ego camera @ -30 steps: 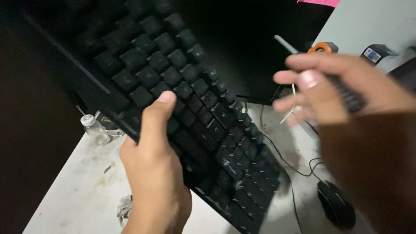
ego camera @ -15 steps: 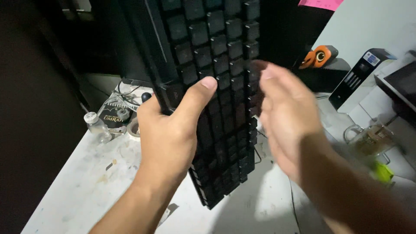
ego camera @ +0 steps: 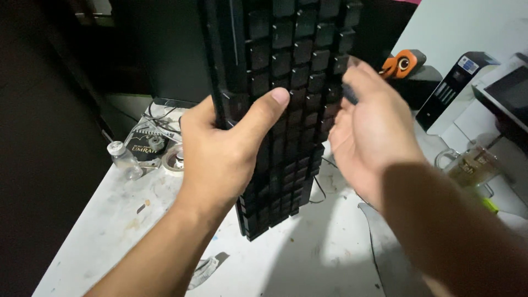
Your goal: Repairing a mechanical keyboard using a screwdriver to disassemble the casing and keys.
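My left hand (ego camera: 220, 159) clamps the keyboard (ego camera: 286, 110) upright, its long axis running vertically through the grip, right hand (ego camera: 374, 132) loosely open just beside its keys.

Black round label (ego camera: 144, 147) left on desk; dark screen (ego camera: 509, 93) far right.

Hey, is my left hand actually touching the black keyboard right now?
Touching. The head view shows the left hand wrapped round the edge of the upright black keyboard, with its thumb pressed flat across the keys.
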